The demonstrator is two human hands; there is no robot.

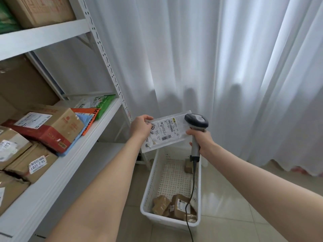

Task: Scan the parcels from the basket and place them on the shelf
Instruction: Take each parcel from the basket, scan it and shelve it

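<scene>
My left hand (140,127) grips the left edge of a flat white plastic parcel (166,132) with printed labels and barcodes, held up over the basket. My right hand (201,139) is closed round the handle of a grey barcode scanner (196,122), whose head sits right at the parcel's right edge. The scanner's black cable hangs down into the white perforated basket (150,182) on the floor. A few brown cardboard parcels (180,206) lie at the basket's near end, and one small brown parcel (188,166) at its far end.
A white metal shelf (73,154) stands at the left, its middle board loaded with cardboard boxes (52,126) and coloured mailers (103,103). More boxes sit on the board above. White curtains (227,67) hang behind the basket. The floor is pale tile.
</scene>
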